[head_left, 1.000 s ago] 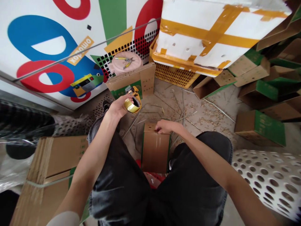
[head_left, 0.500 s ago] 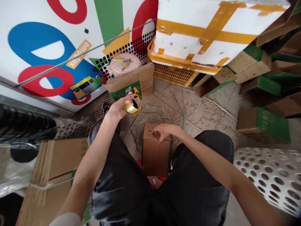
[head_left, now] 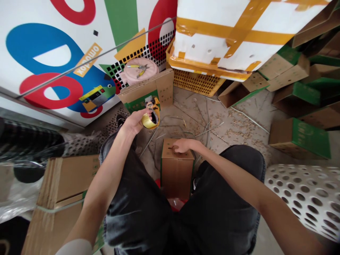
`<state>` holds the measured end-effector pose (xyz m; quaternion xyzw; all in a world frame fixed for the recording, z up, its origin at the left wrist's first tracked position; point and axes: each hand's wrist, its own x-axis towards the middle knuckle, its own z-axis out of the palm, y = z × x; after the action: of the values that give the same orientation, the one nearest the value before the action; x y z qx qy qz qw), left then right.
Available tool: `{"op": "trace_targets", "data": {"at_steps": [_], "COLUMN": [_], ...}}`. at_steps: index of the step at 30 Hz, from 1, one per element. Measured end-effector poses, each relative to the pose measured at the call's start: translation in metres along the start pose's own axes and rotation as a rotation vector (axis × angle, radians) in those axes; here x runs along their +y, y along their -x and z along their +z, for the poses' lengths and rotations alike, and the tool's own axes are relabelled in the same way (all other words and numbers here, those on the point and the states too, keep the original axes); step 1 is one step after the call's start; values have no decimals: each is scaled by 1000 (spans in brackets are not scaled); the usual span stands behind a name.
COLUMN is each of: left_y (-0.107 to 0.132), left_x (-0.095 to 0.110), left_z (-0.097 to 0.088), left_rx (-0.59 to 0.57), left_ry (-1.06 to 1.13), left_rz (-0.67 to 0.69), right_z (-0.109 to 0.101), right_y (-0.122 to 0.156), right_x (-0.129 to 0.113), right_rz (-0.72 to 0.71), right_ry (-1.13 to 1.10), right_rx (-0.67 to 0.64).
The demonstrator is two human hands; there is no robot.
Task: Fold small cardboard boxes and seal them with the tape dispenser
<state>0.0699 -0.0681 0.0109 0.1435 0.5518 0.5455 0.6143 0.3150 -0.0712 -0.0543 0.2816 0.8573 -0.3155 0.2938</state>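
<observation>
Looking in through the head camera from my remote station, I start at the far left with a strapped bundle of flat cardboard [head_left: 62,187] lying below a printed wall panel [head_left: 53,60] in red, blue and green. Next along, a round pink pad [head_left: 139,74] carries yellow-handled pliers [head_left: 140,66]. The left hand [head_left: 136,122] is curled closed around a yellow tape dispenser [head_left: 152,118], holding it up just past the knee; the fingers cover part of it, so I can't quite tell how the roll sits in its frame. I'd keep that grip on the body with the roll clear of the fingers. A brown carton with green edges [head_left: 176,177] stands upright between the knees of the dark denim shorts [head_left: 138,216]. The right hand [head_left: 184,145] lies open on its top, with the fingers [head_left: 176,146] spread on the cardboard near a small hole; flat, even pressure should keep a carton like this steady. Further right, a yellow plastic crate [head_left: 196,83] sits under a white foam box [head_left: 233,35] bound with yellow tape, wood shavings [head_left: 233,122] litter the floor, and green-printed cartons [head_left: 299,138] lie scattered above a white perforated sheet [head_left: 305,198].
</observation>
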Motion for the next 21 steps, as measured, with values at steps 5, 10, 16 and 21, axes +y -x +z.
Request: {"op": "trace_targets", "data": {"at_steps": [5,10,16,21], "left_y": [1,0,2,0], "left_x": [-1,-3,-4,-6], "left_z": [1,1,3,2], "left_rx": [10,5,-16,-2], "left_ry": [-14,-40,-49,-56], "left_rz": [8,13,22,13], "right_z": [8,12,16,18], "right_y": [-9,-17,-21,-23], "right_x": [-2,1,1,0], "right_rz": [6,3,-24,-21], "right_ry": [-40,-71,-86,-80], "right_rx": [10,21,-8,-16]}}
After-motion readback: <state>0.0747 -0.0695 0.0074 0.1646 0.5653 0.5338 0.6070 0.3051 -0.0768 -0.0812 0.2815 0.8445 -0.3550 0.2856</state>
